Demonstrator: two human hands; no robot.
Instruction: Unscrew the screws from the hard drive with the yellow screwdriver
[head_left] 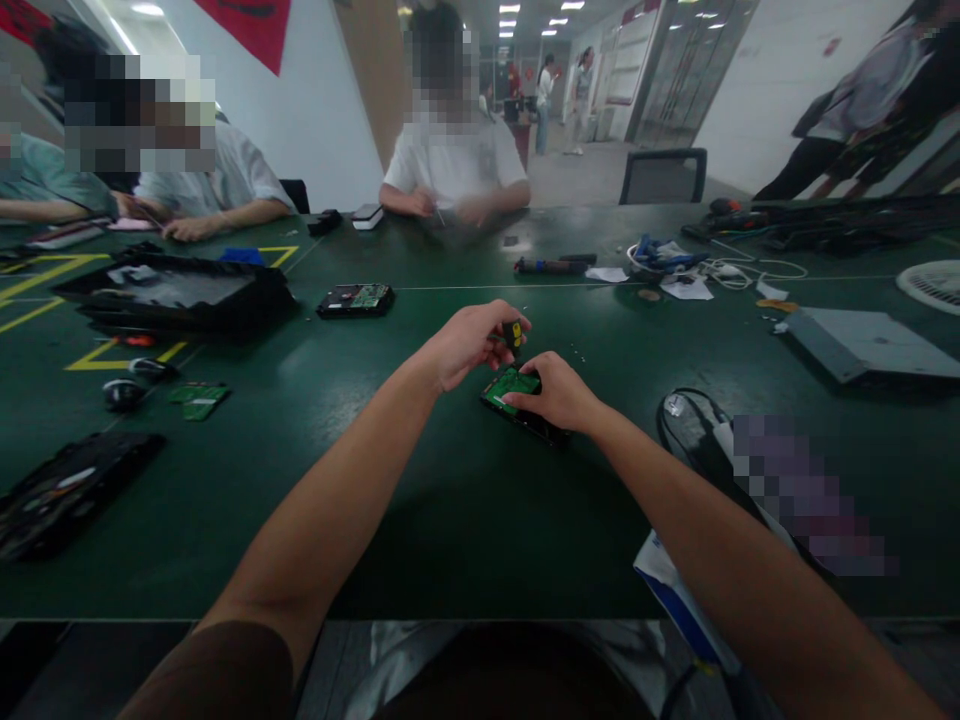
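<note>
A hard drive (547, 431) with a green circuit board (512, 382) facing up lies on the dark green table in front of me. My left hand (474, 345) is closed around a screwdriver (513, 336) with a black and yellow handle, held upright over the board. The screwdriver's tip is too small to make out. My right hand (564, 395) grips the drive, with the thumb lying on the board and the fingers at its far edge. Several tiny screws (577, 354) lie scattered just beyond it.
Another hard drive (355, 300) lies farther left, near a black plastic housing (180, 290). Loose green circuit boards (201, 399) and a black part (75, 490) are at left. A grey metal box (874, 343) and cables (694, 400) occupy the right. People sit across the table.
</note>
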